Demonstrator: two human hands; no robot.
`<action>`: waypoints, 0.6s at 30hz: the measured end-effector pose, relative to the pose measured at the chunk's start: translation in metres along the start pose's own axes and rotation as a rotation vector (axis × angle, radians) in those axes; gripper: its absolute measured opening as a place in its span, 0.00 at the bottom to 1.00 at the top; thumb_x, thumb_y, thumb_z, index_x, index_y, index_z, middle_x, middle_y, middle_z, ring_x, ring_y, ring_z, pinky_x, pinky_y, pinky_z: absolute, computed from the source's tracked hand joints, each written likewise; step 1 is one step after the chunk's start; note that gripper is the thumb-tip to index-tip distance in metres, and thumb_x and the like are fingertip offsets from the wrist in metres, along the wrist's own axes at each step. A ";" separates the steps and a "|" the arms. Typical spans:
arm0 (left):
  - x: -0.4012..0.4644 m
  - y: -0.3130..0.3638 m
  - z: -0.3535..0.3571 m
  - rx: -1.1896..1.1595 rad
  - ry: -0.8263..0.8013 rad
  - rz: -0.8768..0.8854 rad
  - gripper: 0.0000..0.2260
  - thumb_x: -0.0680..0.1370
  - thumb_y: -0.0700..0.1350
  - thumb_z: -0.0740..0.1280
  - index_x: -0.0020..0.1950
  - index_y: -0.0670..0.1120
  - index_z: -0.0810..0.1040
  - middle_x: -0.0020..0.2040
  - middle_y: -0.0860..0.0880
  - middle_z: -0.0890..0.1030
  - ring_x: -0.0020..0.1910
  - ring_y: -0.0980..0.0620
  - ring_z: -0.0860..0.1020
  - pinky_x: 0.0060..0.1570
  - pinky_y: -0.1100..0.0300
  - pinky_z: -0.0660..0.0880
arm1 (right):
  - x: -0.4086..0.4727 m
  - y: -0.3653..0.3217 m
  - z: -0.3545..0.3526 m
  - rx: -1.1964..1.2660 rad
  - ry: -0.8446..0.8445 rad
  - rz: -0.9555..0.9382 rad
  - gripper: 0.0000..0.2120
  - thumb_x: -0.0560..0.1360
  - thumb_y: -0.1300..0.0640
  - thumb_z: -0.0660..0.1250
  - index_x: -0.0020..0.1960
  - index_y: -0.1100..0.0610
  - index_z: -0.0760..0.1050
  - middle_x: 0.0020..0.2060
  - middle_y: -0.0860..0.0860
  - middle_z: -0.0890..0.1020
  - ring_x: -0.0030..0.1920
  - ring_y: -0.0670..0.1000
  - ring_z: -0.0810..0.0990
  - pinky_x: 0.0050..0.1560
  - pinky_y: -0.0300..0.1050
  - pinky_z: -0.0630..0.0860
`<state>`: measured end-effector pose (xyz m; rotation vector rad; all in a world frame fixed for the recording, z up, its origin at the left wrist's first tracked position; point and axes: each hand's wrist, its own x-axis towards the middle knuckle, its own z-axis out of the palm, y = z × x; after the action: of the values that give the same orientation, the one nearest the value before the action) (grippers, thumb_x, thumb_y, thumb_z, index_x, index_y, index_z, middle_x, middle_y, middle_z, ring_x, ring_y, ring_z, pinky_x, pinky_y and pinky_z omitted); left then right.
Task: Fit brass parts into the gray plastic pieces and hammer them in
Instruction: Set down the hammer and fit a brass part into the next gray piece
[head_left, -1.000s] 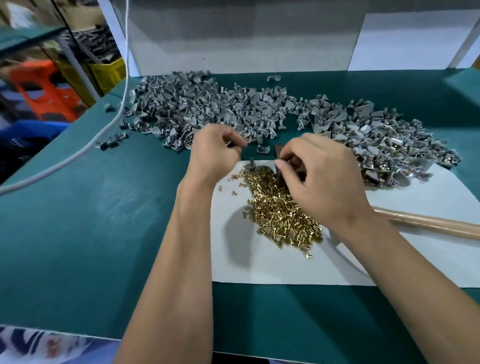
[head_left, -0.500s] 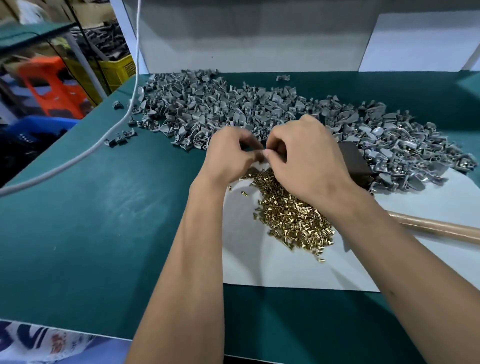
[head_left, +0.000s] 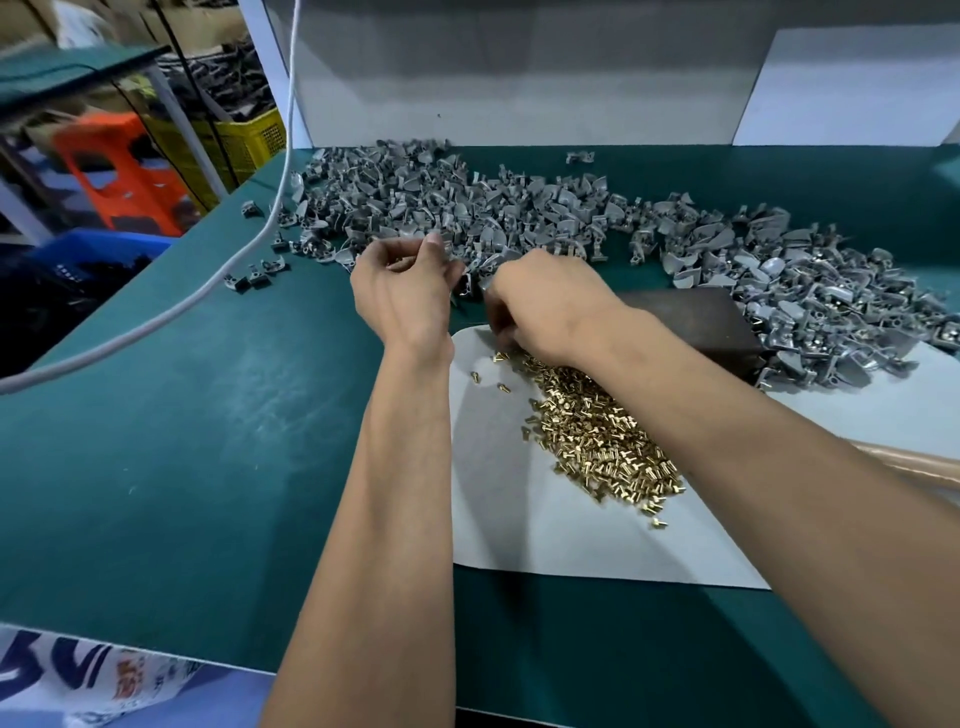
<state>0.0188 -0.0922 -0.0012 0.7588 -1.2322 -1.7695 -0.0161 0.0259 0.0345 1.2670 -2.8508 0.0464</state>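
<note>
Green-covered workbench (head_left: 182, 441), seen from above and behind two bare forearms. Along the far side, a wide heap of gray plastic pieces (head_left: 519, 208), spreading from the left corner across to the right edge; a few strays (head_left: 254, 275) lying apart near the left border, one more alone by the back wall (head_left: 580, 156). On the near side of the heap, a white paper sheet (head_left: 545, 535) flat on the bench, bearing a loose pile of small brass parts (head_left: 597, 436), with two or three brass strays (head_left: 488, 382) just beside its left end. Dark block (head_left: 696, 322) resting at the sheet's far edge, touching the gray heap on its right. Pale wooden handle (head_left: 909, 465) poking in from the right edge, over the sheet; head of the tool not visible.

Left hand (head_left: 405, 291) raised at the near rim of the gray heap, fingers curled inward, thumb and fingertips pinched together; something small and brass-coloured glinting between them, too small to identify. Right hand (head_left: 545, 301) close beside it, knuckles up, fingers bent down and under at the far end of the brass pile; whether anything is held there, impossible to tell, fingertips being hidden beneath the hand.

White cable (head_left: 249, 244) drooping across the bench's left part. Beyond the left edge, an orange stool (head_left: 119, 171), a yellow crate (head_left: 244, 140), a blue bin (head_left: 98, 249).
</note>
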 end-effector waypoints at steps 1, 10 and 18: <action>-0.001 0.001 0.000 -0.025 -0.009 -0.008 0.08 0.77 0.33 0.73 0.43 0.38 0.74 0.37 0.44 0.78 0.33 0.53 0.81 0.43 0.53 0.85 | 0.001 0.000 0.001 0.008 -0.006 -0.006 0.08 0.75 0.60 0.72 0.52 0.49 0.83 0.50 0.55 0.84 0.52 0.60 0.82 0.48 0.47 0.72; -0.026 0.005 0.017 -0.158 -0.333 0.029 0.06 0.80 0.31 0.68 0.45 0.38 0.74 0.41 0.39 0.79 0.45 0.41 0.82 0.56 0.48 0.82 | -0.037 0.030 -0.005 0.320 0.228 0.018 0.03 0.80 0.57 0.70 0.53 0.52 0.81 0.48 0.52 0.85 0.49 0.53 0.83 0.55 0.51 0.80; -0.083 -0.007 0.050 -0.058 -0.749 -0.050 0.02 0.79 0.34 0.70 0.50 0.39 0.82 0.46 0.39 0.83 0.42 0.45 0.84 0.49 0.54 0.83 | -0.121 0.100 0.005 0.607 0.606 0.242 0.08 0.76 0.61 0.75 0.51 0.50 0.87 0.43 0.42 0.85 0.47 0.40 0.83 0.54 0.35 0.78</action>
<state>0.0146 0.0041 0.0105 0.0654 -1.6249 -2.2096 -0.0092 0.1821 0.0242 0.7393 -2.4744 1.1501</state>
